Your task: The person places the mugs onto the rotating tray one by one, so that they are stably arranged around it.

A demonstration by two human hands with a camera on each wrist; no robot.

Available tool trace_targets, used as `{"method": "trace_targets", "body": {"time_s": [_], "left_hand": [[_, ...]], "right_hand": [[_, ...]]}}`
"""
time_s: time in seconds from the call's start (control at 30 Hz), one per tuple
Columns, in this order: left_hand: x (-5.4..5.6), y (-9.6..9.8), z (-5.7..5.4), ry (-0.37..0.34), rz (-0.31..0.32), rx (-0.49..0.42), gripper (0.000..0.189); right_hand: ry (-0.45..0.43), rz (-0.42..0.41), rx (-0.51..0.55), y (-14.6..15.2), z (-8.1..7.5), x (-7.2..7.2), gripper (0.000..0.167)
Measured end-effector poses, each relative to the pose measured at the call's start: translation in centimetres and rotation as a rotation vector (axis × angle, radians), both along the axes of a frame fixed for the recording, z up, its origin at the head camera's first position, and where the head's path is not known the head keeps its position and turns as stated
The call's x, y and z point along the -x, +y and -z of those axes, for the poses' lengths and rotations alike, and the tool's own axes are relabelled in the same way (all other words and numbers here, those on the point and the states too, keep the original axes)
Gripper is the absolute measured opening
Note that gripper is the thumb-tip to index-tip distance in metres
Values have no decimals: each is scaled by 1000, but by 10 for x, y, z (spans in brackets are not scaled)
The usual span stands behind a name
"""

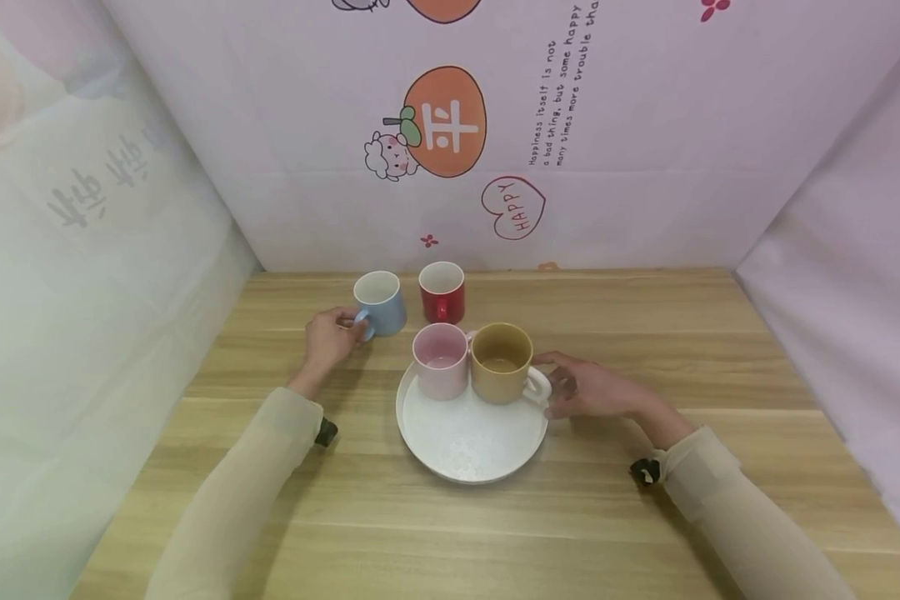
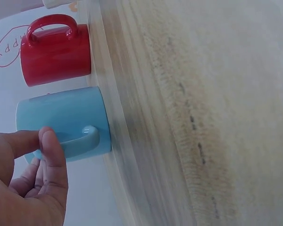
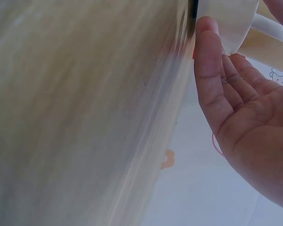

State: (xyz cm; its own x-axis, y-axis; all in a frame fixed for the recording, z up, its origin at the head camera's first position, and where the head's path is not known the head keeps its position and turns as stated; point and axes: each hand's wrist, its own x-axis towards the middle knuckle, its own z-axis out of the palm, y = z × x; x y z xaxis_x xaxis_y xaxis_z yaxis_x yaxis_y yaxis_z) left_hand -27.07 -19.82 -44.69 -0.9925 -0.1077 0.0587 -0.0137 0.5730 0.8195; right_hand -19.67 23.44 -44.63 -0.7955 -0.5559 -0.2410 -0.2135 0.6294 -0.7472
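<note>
A light blue mug point(image 1: 388, 317) stands upright on the table at the back left. My left hand point(image 1: 330, 340) pinches its handle point(image 2: 80, 145) between thumb and finger. Just right of it is a red mug point(image 1: 452, 303), handle facing me. On a round white tray point(image 1: 468, 450) sit a pink mug point(image 1: 442, 379) and a mustard-yellow mug point(image 1: 497, 380) with a white handle point(image 1: 539, 385), side by side toward the back. My right hand point(image 1: 596, 388) is at the tray's right side by that white handle, its fingers loosely bent with the fingertips right at the tray edge point(image 3: 224, 28).
The wooden table point(image 1: 390, 533) ends at a white printed cloth backdrop point(image 1: 330, 200). Pale cloth walls point(image 1: 67, 333) rise at both sides. The front half of the tray shows bare surface.
</note>
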Motion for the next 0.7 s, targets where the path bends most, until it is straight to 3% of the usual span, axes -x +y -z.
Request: {"method": "trace_targets", "body": {"time_s": [0.3,0.5,0.7], "left_hand": [[2,3,3,1,-4,-24,26],[1,3,7,38,-14,1,23],[0,3,8,69,4,-29,23]], "right_hand": [[14,-2,-6,0,-2,-1,85],[20,-7,3,1,-1,-1,85],[19,-4,2,1,1,0,86]]}}
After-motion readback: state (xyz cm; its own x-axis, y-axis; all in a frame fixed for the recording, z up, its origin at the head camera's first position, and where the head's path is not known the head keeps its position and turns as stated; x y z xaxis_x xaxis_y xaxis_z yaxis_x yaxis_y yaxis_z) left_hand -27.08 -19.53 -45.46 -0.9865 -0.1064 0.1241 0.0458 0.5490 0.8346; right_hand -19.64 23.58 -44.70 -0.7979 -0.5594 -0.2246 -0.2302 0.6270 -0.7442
